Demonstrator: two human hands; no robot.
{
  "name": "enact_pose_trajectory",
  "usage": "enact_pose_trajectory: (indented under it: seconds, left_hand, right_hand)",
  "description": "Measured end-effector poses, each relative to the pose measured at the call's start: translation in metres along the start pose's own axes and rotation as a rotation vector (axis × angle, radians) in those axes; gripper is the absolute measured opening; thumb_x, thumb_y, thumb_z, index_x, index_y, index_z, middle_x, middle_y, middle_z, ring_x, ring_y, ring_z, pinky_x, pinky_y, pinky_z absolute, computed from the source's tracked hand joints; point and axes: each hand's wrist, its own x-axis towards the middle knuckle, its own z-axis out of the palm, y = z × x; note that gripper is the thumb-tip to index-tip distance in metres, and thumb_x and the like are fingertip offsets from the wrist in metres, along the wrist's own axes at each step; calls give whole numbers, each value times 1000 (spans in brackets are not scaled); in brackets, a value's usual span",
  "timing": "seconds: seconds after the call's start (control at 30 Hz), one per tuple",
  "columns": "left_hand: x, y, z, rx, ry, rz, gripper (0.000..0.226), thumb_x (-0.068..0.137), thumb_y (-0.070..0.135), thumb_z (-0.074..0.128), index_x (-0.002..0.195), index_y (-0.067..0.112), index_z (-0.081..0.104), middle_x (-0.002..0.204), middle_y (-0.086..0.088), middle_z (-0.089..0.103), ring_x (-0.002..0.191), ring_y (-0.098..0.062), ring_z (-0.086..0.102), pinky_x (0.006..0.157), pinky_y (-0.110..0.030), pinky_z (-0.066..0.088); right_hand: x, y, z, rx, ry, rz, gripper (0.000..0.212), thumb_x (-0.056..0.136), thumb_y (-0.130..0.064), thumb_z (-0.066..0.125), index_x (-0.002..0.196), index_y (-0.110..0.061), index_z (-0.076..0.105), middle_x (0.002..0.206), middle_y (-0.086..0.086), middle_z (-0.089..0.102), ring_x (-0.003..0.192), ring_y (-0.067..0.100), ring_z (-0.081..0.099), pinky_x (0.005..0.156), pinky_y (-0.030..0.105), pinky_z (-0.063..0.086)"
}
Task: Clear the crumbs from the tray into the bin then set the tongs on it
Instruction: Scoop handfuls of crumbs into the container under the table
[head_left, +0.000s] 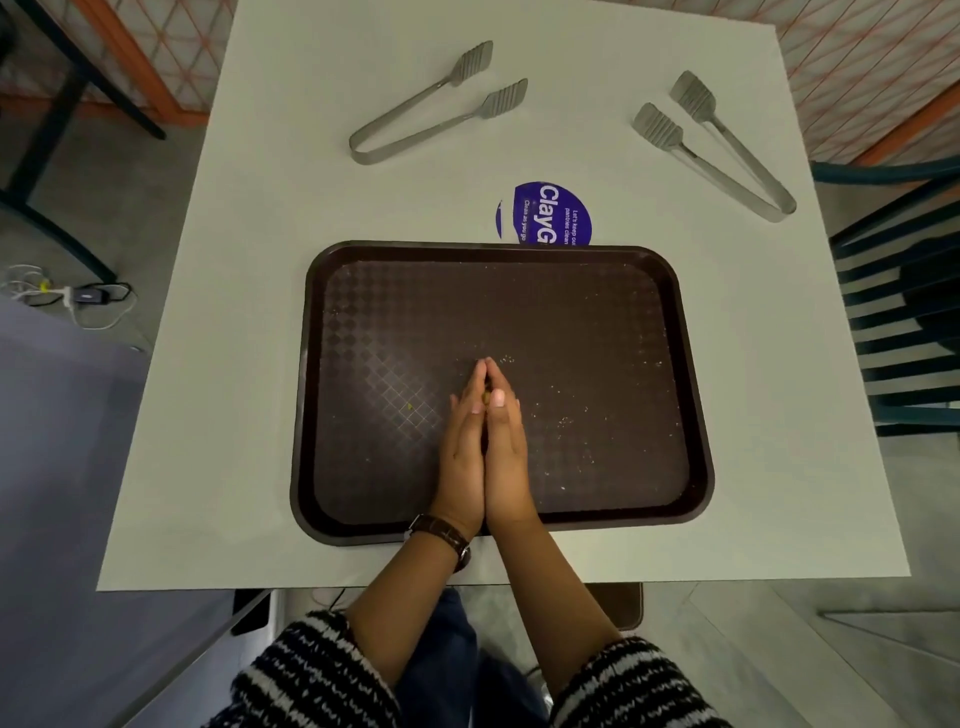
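White counter (234, 364) is occupied by a dark brown tray (691, 395), over which the left hand (462, 457) and right hand (506, 452) are pressed flat together, palm to palm. Whether anything is held between them cannot be told. Crumbs (566, 421) are scattered just right of the hands. Two tongs (431, 111) (722, 150) are laid beyond the tray, well apart from both hands.

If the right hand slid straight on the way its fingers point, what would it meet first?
The right hand, pressed palm to palm with the left hand, points at the tray's far side. It would probably first sweep the crumbs just past the fingertips, then bare tray up to the far rim.
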Motion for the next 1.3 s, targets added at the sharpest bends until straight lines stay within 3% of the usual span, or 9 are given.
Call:
enact_pose_trajectory:
  seconds: [0.1, 0.17, 0.23, 0.37, 0.53, 0.77, 0.9, 1.03, 1.3]
  left_hand:
    - [7, -14, 3, -71, 32, -57, 48, 96, 47, 24, 142, 33, 32, 149, 19, 28, 135, 7, 26, 117, -28, 22]
    - [6, -11, 3, -285, 66, -101, 42, 99, 31, 25, 136, 21, 44, 140, 9, 46, 128, 0, 44, 108, -25, 36]
    - [3, -2, 2, -527, 42, -133, 42, 99, 27, 25, 128, 12, 51, 130, 2, 57, 119, -7, 55, 99, -24, 45]
    - [6, 4, 7, -677, 75, -200, 44, 98, 29, 25, 125, 8, 54, 123, -1, 62, 112, -9, 60, 97, -26, 46]
    - [4, 19, 20, -689, 42, -148, 43, 99, 27, 25, 124, 8, 55, 130, -5, 58, 117, -9, 57, 101, -26, 44]
    - [-18, 36, 60, -767, -74, -83, 44, 98, 26, 25, 125, 5, 52, 127, -4, 59, 123, -13, 52, 108, -31, 39]
    - [-52, 33, 99, -740, -119, -78, 43, 98, 25, 24, 122, 6, 54, 131, -1, 55, 123, -13, 52, 110, -32, 35]
    - [-94, 8, 141, -750, -170, -91, 41, 97, 26, 25, 120, 10, 56, 133, -5, 56, 126, -15, 50, 111, -34, 34]
    - [-178, -93, 212, -744, -174, -181, 42, 95, 25, 28, 119, 7, 57, 116, -1, 66, 112, -11, 61, 94, -23, 50]
  right_hand:
    - [3, -3, -3, 127, 31, 71, 44, 103, -21, 25, 144, -6, 31, 151, 9, 31, 140, 20, 30, 107, 19, 35]
    - [5, 0, -11, 227, 97, 78, 40, 102, -20, 30, 138, -8, 43, 142, 6, 47, 124, 7, 51, 93, 13, 45]
    - [10, 7, -16, 406, 137, 113, 38, 101, -24, 31, 132, -12, 50, 134, 4, 56, 118, 7, 56, 100, 25, 45]
    - [16, 11, -21, 648, 212, 194, 40, 101, -28, 30, 127, -9, 55, 130, 7, 59, 122, 19, 55, 110, 40, 37]
    - [14, 1, -29, 806, 216, 144, 38, 101, -25, 32, 126, -8, 54, 130, 9, 59, 122, 21, 55, 111, 41, 36]
    - [-5, -24, -66, 929, 179, -21, 34, 97, -21, 35, 122, -10, 55, 127, 6, 60, 121, 17, 56, 106, 32, 41]
    - [-36, -27, -107, 960, 195, -105, 43, 89, -24, 43, 127, -6, 51, 124, 5, 61, 116, 14, 59, 99, 27, 48]
    - [-79, -12, -154, 957, 238, -118, 40, 93, -25, 41, 128, -8, 52, 125, 3, 62, 119, 15, 57, 100, 28, 46]
    - [-163, 67, -247, 900, 341, -25, 35, 98, -19, 34, 123, -8, 55, 121, 2, 64, 118, 16, 58, 104, 32, 44]
